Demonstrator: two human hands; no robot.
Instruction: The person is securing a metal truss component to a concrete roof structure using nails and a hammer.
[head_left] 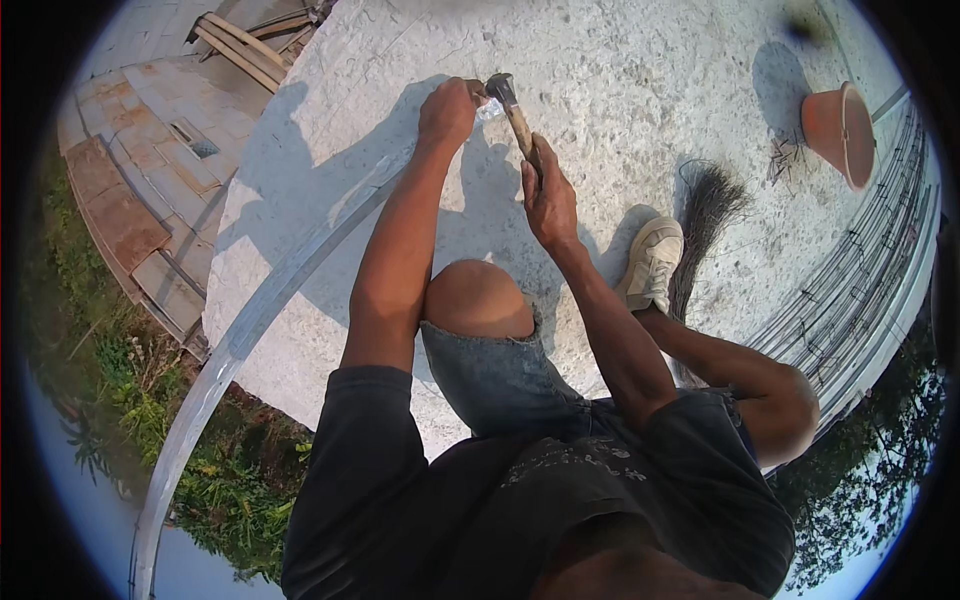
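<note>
My left hand (450, 115) is closed at the far end of a long silvery metal strip (240, 340), its fingertips around something too small to make out. A hammer (503, 90) with a dark head and wooden handle is held in my right hand (548, 198), its head just beside the left fingertips. The strip curves in the picture down toward the lower left, lying partly under my left forearm's shadow. My bent bare knee and a pale shoe (655, 260) rest on the rough whitish concrete slab (610, 70).
A bundle of thin dark wire (712, 200) lies beside the shoe. An orange bucket (835, 130) and scattered small rods stand right, near long bars (840, 300) along the edge. Past the slab's left edge are greenery, a lower paved surface and wooden poles (240, 50).
</note>
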